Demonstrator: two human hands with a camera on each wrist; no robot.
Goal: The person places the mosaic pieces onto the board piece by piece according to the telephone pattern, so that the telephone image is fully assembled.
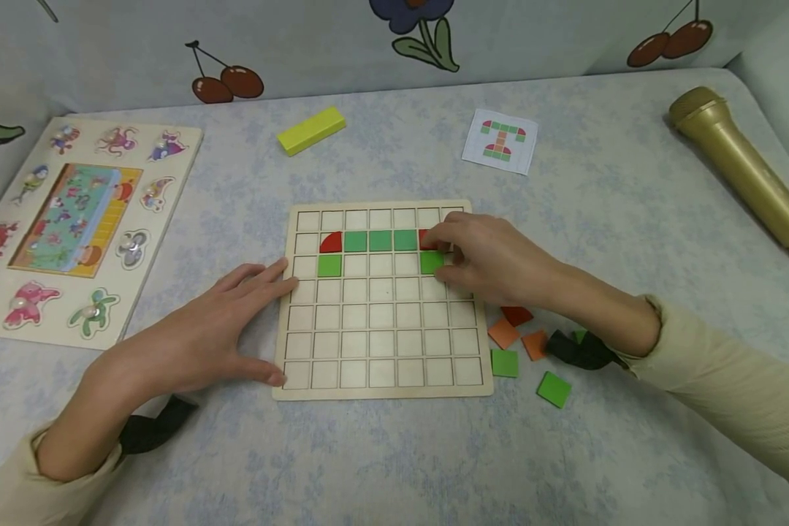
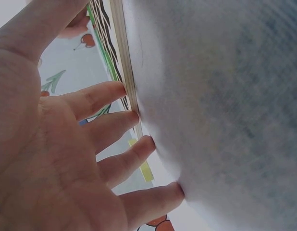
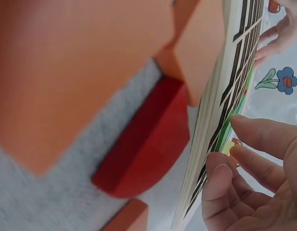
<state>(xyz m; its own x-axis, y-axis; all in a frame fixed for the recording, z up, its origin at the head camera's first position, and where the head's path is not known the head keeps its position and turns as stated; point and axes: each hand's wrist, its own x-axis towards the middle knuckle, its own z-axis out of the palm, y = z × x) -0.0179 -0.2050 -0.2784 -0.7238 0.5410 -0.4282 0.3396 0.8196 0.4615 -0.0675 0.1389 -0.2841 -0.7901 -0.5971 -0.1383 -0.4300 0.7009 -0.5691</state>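
Observation:
On the table lies a wooden grid board [image 1: 382, 342]. Its second row holds a red quarter-round tile [image 1: 332, 242], three green tiles [image 1: 380, 240] and another red tile [image 1: 424, 238], mostly hidden under my right fingers. Below the two ends sit a left green tile [image 1: 329, 266] and a right green tile [image 1: 431, 262]. My right hand [image 1: 500, 256] touches that second red tile with bent fingers, its thumb beside the right green tile. Spread along the board's left edge, my left hand [image 1: 204, 329] rests its fingertips and thumb there, as the left wrist view also shows its fingers [image 2: 124, 161] against the edge.
Loose green [image 1: 554, 389], orange [image 1: 503, 334] and red [image 1: 516, 315] tiles lie right of the board. Behind it are a yellow block [image 1: 312, 131] and a pattern card [image 1: 500, 142]. A peg puzzle [image 1: 161, 281] lies at left, a gold microphone [image 1: 743, 168] at right.

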